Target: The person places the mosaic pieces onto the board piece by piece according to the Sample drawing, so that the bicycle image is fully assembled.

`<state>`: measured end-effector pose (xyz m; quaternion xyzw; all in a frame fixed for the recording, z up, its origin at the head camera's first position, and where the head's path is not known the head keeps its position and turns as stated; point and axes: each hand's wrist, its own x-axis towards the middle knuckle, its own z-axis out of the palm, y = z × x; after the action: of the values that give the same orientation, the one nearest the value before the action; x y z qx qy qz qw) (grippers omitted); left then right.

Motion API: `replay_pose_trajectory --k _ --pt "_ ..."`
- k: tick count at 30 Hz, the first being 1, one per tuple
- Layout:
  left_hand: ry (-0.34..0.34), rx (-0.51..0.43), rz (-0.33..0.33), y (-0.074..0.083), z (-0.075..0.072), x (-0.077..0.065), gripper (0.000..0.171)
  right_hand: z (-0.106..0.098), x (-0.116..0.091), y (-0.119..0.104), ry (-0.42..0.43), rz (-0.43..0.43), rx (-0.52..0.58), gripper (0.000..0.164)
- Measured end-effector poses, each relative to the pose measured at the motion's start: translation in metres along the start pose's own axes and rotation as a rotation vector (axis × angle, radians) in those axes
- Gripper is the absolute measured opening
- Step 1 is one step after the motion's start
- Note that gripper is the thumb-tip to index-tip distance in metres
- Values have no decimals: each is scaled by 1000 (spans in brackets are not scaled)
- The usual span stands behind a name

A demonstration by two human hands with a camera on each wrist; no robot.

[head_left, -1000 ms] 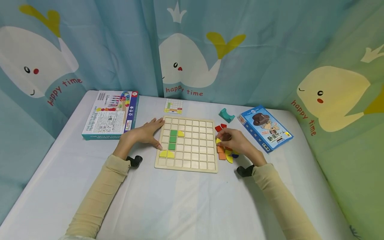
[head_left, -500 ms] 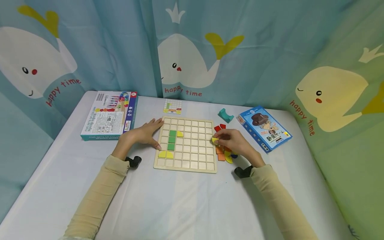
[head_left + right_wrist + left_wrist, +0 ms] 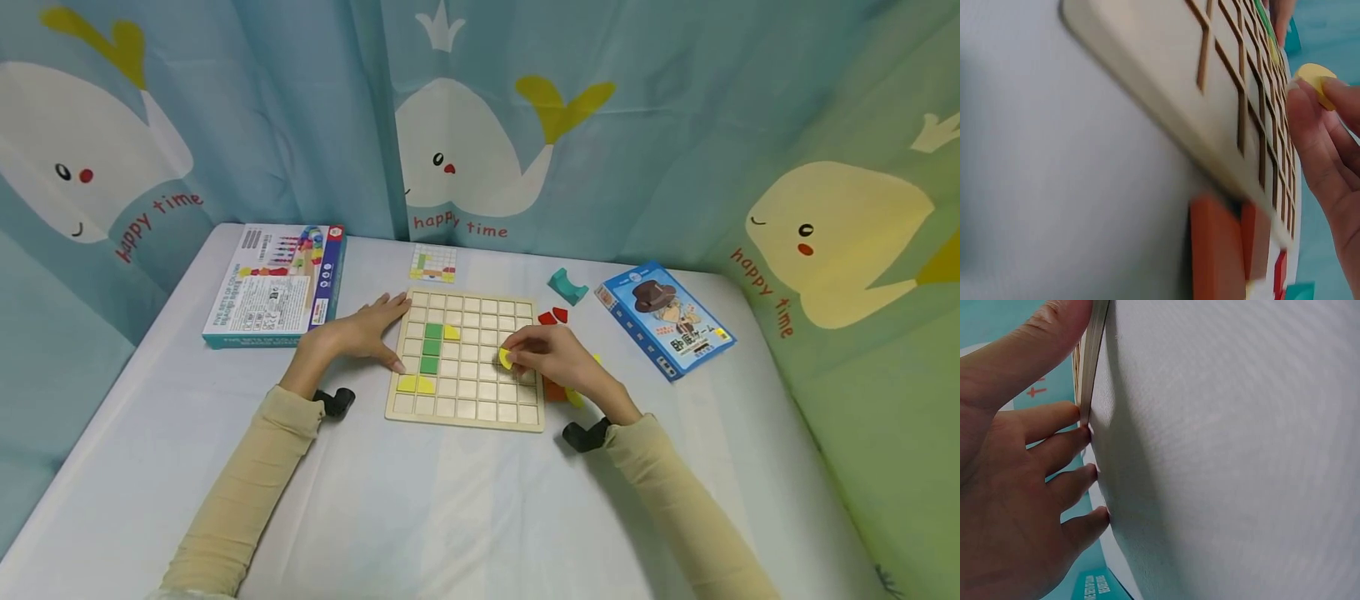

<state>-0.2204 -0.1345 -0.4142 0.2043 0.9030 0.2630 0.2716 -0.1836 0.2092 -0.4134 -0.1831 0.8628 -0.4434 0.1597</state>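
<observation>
A square wooden grid board (image 3: pixel 467 410) lies on the white table. Green squares (image 3: pixel 431 344) and yellow pieces with a curved edge (image 3: pixel 416 384) sit in cells on its left side. My left hand (image 3: pixel 360 336) rests at the board's left edge, thumb and fingers spread and touching it. Above the right part of the board, my right hand (image 3: pixel 553 357) pinches a yellow rounded piece (image 3: pixel 506 358) between thumb and fingers; the same yellow piece (image 3: pixel 1315 81) shows in the right wrist view. Orange blocks (image 3: pixel 1216 250) lie beside the board, partly hidden by the right hand in the head view.
Behind the board lies a small pattern card (image 3: pixel 433 264). Red pieces (image 3: pixel 552 317) and a teal arched block (image 3: pixel 567 287) are at the right. A bead-toy box (image 3: pixel 277 287) stands back left, a blue game box (image 3: pixel 666 321) back right. A whale-print curtain hangs behind.
My right hand has lifted the yellow piece from the pile at the right and carried it left over the board. The left hand stays at the board's edge.
</observation>
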Motion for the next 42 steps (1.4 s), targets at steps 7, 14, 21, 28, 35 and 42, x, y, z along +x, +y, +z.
replay_pose_trajectory --k 7,14,21,28,35,42 --pt "4 -16 -7 -1 1 0 114 18 8 -10 -17 -37 36 16" --pt "2 -12 -5 -2 0 0 113 38 15 -19 -52 -92 78 14" --pt "1 2 -10 -2 -1 0 113 57 21 -31 -131 -131 62 13" --pt "2 6 -7 -2 0 1 112 73 28 -42 -150 -138 20 11" --pt "1 13 -1 -2 0 1 112 86 33 -53 -202 -160 9 11" --pt "9 19 4 -2 0 1 111 101 37 -61 -237 -128 45 9"
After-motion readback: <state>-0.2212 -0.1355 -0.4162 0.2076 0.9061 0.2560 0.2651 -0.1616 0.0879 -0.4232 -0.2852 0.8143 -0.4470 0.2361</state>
